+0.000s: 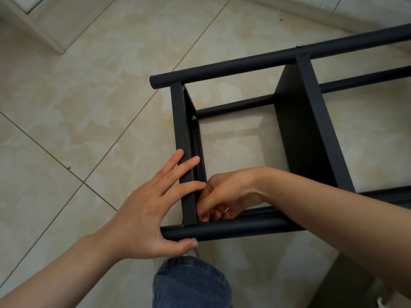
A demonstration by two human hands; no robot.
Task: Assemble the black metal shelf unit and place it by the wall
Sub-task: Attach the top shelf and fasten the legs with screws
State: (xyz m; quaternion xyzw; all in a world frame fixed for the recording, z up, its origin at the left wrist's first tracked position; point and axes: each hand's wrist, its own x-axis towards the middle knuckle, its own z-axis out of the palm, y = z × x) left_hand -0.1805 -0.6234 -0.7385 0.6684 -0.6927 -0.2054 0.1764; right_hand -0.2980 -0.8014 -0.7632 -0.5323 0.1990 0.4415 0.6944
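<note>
- The left hand (153, 207) is spread wide with straight fingers. The fingers lie across the edge of the shelf unit's end panel (183, 152), and the thumb presses against the near tube (233, 228) from the person's side.
- The right hand (224, 196) reaches down inside the frame, into the corner where the end panel meets the near tube. Its fingers are curled tightly together there. Whether they pinch a screw or a tool cannot be told, because the fingertips are hidden behind the panel edge.
- The black metal shelf unit (289, 121) lies on its side on the tiled floor (89, 107), running off the right edge of the view. Its end is just in front of the person's knee in blue jeans (191, 283).
- The far tube (244, 63) runs parallel to the near one, and a second shelf panel (307, 130) stands between them, further right.
- A screw head (194, 118) shows on the inner face of the end panel, and another screw (300, 45) sits on the far tube above the second panel.
- The bay between the two panels is open, with floor tile showing through it; only the right hand is in it.
- Bare tile lies to the left of the unit and beyond it. A white skirting board (333, 16) runs along the wall at top right, near the far tube, and a pale door frame corner (33, 25) sits at top left, well apart from the unit.
</note>
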